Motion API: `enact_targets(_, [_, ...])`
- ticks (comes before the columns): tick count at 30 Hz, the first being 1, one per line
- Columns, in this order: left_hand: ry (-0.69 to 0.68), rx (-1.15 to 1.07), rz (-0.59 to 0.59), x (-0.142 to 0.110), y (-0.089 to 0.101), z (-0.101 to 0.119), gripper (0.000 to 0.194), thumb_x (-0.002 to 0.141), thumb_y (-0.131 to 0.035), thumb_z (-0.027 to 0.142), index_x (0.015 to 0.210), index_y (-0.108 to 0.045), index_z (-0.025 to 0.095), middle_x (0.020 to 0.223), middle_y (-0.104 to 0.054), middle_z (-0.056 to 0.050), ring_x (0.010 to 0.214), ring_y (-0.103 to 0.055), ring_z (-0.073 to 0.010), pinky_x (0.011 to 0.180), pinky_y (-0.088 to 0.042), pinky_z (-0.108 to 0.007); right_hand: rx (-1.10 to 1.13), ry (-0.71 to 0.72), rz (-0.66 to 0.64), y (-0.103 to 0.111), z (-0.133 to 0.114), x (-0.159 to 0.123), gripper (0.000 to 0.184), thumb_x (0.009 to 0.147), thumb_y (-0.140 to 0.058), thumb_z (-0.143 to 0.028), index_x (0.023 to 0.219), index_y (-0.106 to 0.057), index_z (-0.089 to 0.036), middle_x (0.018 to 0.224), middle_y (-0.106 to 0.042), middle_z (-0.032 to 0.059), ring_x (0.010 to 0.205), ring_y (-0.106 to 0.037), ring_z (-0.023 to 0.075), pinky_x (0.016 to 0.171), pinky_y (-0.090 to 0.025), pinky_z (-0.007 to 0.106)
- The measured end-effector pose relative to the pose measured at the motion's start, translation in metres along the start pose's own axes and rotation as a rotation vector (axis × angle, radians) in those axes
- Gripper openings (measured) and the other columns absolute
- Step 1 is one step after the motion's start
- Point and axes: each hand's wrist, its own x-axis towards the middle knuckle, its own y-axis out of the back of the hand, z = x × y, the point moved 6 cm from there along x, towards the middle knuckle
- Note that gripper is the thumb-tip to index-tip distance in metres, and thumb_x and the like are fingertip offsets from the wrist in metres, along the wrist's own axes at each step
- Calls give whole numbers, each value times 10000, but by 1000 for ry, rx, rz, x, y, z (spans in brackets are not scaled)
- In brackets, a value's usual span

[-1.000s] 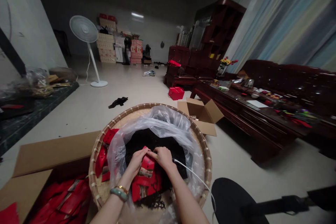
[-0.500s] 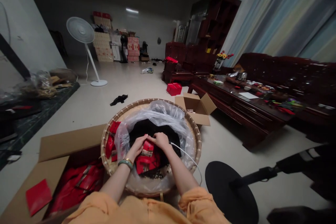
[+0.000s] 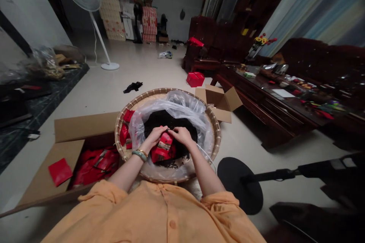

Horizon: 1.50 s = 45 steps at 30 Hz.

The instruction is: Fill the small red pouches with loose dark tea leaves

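My left hand is closed on the upper part of a red packet with a printed picture band. My right hand has its fingertips pinched at the packet's top edge, where a small dark bit shows. Whether those fingers grip the packet or the dark bit cannot be made out. Underneath, another red packet lies against a heap of dark, stringy dried stuff. A clear plastic bag lines the round woven basket around it all. A white cable runs behind my right wrist.
To the left stands an open carton of red packets, one red packet on its flap. Another open carton sits beyond the basket. A black round base with a pole is at right, near a dark wooden table.
My view has pulled back and tipped down, so my orange shirt now shows. My hands remain at the packet's top; the right fingers have shifted slightly apart from the left ones.
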Motion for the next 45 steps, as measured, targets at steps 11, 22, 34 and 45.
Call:
enact_targets(11, [-6, 11, -28, 1, 2, 1, 345, 606, -757, 374, 795, -694, 93, 637, -664, -35, 542, -563, -111, 565, -443, -235, -2, -21, 57, 0, 0, -3, 553, 844, -348, -652, 957, -691, -233, 926, -710, 53, 862, -623, 192, 641, -351, 231])
enact_targets(22, [-49, 59, -14, 4, 16, -1, 354, 633, -724, 399, 804, -705, 89, 710, -688, -57, 600, -591, -133, 599, -446, -247, -17, -33, 19, -9, -8, 6, 537, 841, -373, -640, 961, -702, -232, 884, -715, 61, 831, -633, 191, 650, -367, 226])
enact_targets(34, [91, 104, -82, 10, 14, -5, 363, 635, -729, 397, 838, -686, 99, 679, -675, -32, 573, -591, -120, 598, -460, -242, 30, -107, 67, -12, -1, -1, 468, 844, -417, -600, 908, -709, -240, 864, -724, 49, 812, -647, 192, 622, -361, 229])
enact_targets(45, [137, 231, -118, -19, -13, -21, 396, 588, -773, 285, 909, -604, 125, 730, -645, -10, 617, -614, -132, 578, -493, -247, 308, 26, 51, -11, 29, -3, 436, 847, -445, -550, 792, -698, -200, 729, -689, 29, 669, -603, 148, 589, -358, 211])
